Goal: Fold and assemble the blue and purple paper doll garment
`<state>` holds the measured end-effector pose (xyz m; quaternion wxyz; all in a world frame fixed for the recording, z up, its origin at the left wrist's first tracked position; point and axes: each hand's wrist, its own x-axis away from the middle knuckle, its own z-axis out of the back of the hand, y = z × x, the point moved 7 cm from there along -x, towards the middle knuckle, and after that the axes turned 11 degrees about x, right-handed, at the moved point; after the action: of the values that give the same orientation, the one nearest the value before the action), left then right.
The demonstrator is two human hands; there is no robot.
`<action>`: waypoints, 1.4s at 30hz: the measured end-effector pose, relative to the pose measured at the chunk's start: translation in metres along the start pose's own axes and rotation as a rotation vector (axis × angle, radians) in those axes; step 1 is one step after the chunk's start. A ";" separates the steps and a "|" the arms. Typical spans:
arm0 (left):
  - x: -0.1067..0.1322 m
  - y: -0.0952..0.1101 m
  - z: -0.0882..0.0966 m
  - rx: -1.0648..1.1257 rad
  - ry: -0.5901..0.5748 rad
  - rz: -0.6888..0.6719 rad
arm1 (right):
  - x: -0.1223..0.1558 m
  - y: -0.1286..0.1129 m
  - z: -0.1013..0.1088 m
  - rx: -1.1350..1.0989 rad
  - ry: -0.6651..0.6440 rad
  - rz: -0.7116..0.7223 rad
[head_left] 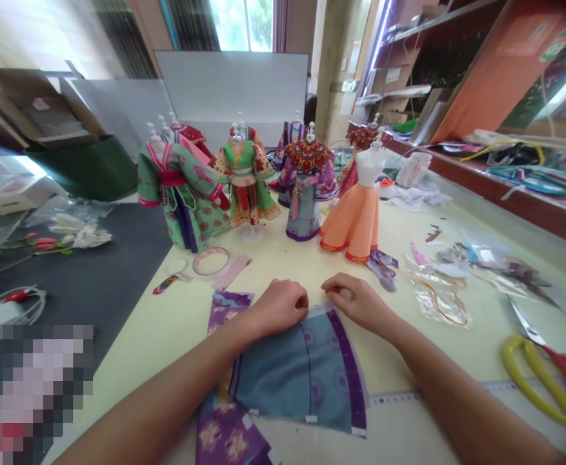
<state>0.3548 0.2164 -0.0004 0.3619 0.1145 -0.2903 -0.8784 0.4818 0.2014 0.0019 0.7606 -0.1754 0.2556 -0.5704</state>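
Observation:
A blue-grey fabric panel (283, 368) with dark purple side bands and round purple motifs lies fanned out on the table in front of me. My left hand (283, 305) rests at its narrow top edge, fingers curled on the cloth there; the fingertips are partly hidden. Just right of that edge, my right hand (355, 298) is raised a little, thumb and forefinger pinched together. Anything between them is too small to see. Purple flowered fabric (222, 429) lies partly under the panel on the left. Small white tabs (311, 420) sit along the panel's lower edge.
Several small dress forms in costumes stand behind, including a green robe (186, 187) and an orange skirt (353, 216). A tape roll (211, 261) lies left. Scissors (534, 361) with yellow and red handles and a clear bag (440, 300) lie right. A ruler (396, 397) crosses the front.

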 end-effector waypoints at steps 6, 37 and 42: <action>0.002 0.000 0.004 0.036 0.044 -0.026 | 0.003 -0.010 0.002 0.036 -0.046 0.048; 0.008 0.016 -0.003 -0.011 0.029 -0.156 | 0.007 -0.016 0.006 0.224 -0.153 0.192; 0.010 0.024 -0.005 -0.068 0.022 -0.216 | 0.009 -0.016 0.006 0.246 -0.167 0.226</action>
<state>0.3633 0.1936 0.0097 0.2720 0.1422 -0.2423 -0.9204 0.4743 0.1882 0.0141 0.8541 -0.0981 0.1380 -0.4917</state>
